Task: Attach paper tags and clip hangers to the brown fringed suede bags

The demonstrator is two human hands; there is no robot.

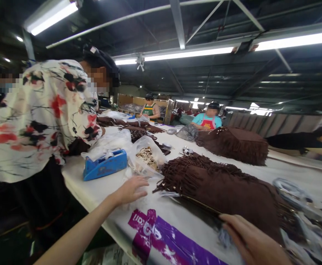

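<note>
My left hand reaches over the white table with fingers stretched out and nothing in them. It is beside a clear plastic bag of thin cream-coloured strands and left of a pile of brown fringed suede-like pieces. At the lower right, my right hand is by the near edge of that pile. Its fingertips are blurred, next to a greyish, see-through item that I cannot make out. Whether the hand grips it cannot be told.
A blue tape dispenser stands by the left table edge. Purple printed plastic lies in front of me. Another brown fringed stack is farther back. A co-worker in a floral shirt leans over at left; other people stand around the table.
</note>
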